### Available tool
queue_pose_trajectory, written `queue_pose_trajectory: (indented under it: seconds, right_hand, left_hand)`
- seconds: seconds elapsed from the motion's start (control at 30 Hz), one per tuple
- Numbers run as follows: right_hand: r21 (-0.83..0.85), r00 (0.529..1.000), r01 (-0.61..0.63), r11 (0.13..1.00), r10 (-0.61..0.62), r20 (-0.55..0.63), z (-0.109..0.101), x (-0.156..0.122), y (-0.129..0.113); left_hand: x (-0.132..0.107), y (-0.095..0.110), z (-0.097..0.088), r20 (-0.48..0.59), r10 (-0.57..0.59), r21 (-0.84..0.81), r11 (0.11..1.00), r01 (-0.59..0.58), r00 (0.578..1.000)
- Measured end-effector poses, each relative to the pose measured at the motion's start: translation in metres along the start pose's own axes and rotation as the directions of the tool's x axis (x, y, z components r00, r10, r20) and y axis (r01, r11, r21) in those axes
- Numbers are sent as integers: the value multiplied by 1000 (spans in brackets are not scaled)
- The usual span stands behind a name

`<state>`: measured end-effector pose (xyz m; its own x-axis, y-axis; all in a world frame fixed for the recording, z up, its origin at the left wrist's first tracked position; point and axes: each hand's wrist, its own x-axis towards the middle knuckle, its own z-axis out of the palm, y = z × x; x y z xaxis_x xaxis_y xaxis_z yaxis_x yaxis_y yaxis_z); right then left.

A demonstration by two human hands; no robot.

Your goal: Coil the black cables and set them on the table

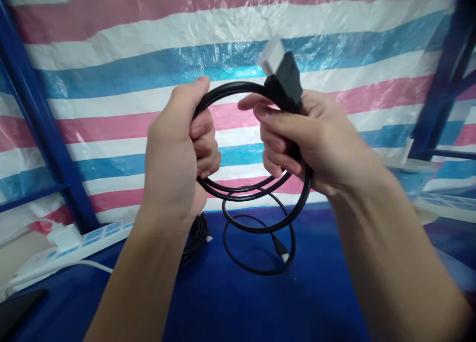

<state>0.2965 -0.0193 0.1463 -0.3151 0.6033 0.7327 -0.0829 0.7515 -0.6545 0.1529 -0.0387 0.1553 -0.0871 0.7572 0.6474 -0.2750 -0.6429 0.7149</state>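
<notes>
A black cable [256, 191] is looped into a coil held up in front of me. My left hand [178, 148] is closed around the left side of the coil. My right hand [308, 139] grips the right side, just below a black plug [284, 79] with a white cap that sticks up above the fingers. The lower loops hang down toward the blue table [238, 297], where the cable's other small connector [282, 253] lies.
A second bundle of black cable [197, 238] lies on the table behind my left forearm. A white power strip [74, 243] sits at the left edge. A striped pink, white and blue tarp [111, 84] forms the back wall, with blue frame posts [44, 134] at both sides.
</notes>
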Motion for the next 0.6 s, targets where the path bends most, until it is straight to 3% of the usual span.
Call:
queue_pose_trajectory:
  seconds: [0.1, 0.2, 0.27, 0.33, 0.43, 0.5, 0.6]
  right_hand:
    - [-47, 998, 31, 998, -33, -48, 0, 5, 10]
    - [-304, 995, 53, 951, -77, -68, 2, 10, 17]
    - [-522, 992, 110, 846, -124, 9, 4, 12, 18]
    - [-680, 984, 179, 711, -120, 133, 5, 11, 16]
    - [-821, 974, 217, 527, -63, 217, 7, 7, 11]
    - [-866, 975, 216, 451, -50, 217, 7, 4, 7]
    - [-870, 973, 230, 437, -126, 194, 9, 2, 3]
  left_hand:
    - [1, 0, -2, 53, -105, 65, 993, 102, 993]
    - [4, -3, -9, 141, -200, 182, 968, 173, 970]
    - [6, -5, -15, 208, -294, 256, 937, 238, 933]
    - [5, -7, -20, 293, -404, 342, 891, 300, 866]
    - [4, -6, -27, 437, -471, 436, 856, 277, 766]
    - [2, -4, -30, 511, -463, 461, 859, 224, 724]
    - [1, 0, -30, 547, -427, 462, 871, 166, 720]
